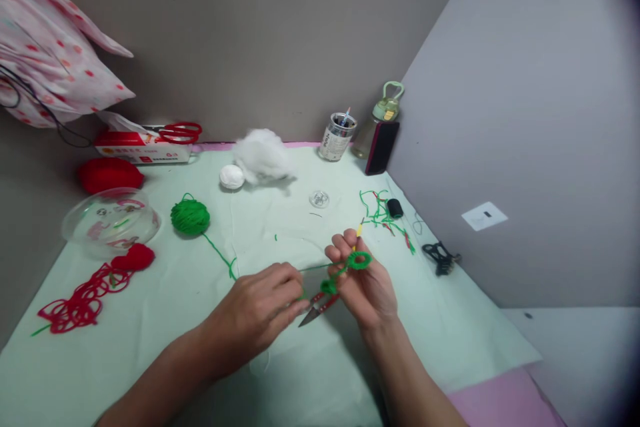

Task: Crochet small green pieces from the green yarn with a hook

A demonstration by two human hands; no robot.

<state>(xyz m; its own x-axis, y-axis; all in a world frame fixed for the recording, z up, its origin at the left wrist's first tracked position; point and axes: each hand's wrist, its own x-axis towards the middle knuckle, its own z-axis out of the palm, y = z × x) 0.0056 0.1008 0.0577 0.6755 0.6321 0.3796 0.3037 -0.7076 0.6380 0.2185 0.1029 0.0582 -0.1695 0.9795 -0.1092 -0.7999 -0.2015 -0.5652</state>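
Note:
My right hand (pixel 367 283) is closed around a yellow-handled crochet hook (pixel 359 232), its tip pointing up and away. A green crocheted ring (pixel 369 260) sits against its fingers, and a small green crocheted piece (pixel 329 286) hangs lower on the left. My left hand (pixel 265 303) pinches green yarn (pixel 320 267), which runs taut across to the right hand. Between the two hands, thread snips (pixel 313 315) with red handles show partly; my right hand hides some of them. Left of my hands, a green yarn ball (pixel 191 217) trails a loose strand.
White stuffing (pixel 265 157) and a white ball (pixel 231 177) lie at the back. A can of pens (pixel 337 138), bottle (pixel 387 110) and phone (pixel 382 148) stand back right. Yarn scraps (pixel 383 213) lie right; a plastic bowl (pixel 107 220) and red yarn (pixel 83 303) left.

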